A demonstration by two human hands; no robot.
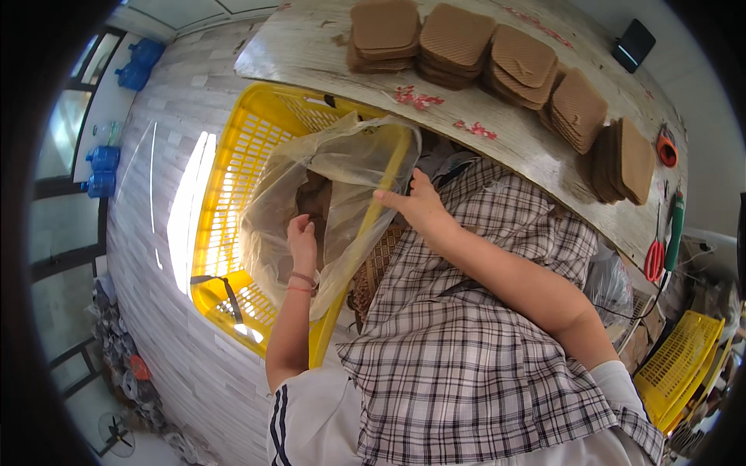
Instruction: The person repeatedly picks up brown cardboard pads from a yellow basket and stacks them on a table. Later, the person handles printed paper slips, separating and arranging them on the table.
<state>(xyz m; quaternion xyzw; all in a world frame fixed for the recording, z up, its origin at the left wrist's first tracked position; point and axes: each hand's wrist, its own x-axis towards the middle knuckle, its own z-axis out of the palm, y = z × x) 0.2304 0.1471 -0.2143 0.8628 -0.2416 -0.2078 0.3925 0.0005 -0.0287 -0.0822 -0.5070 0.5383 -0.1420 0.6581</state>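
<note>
A yellow slotted basket (pixel 225 186) stands on the floor beside the table, lined with a clear plastic bag (pixel 272 179). Brown pieces (pixel 315 198) show inside the bag. My left hand (pixel 303 235) reaches into the bag with its fingers curled in by the brown pieces; what they hold, if anything, is hidden. At the basket's right rim, my right hand (pixel 420 203) has its thumb over the bag's edge and its other fingers on the outer side, gripping the bag there.
Several stacks of brown ribbed pads (pixel 458 35) line the table (pixel 311 46). Red-handled scissors (pixel 654 260), a green-handled tool (pixel 674 225) and an orange-and-black tool (pixel 667 146) lie at its right end. More yellow baskets (pixel 680 365) stand at lower right.
</note>
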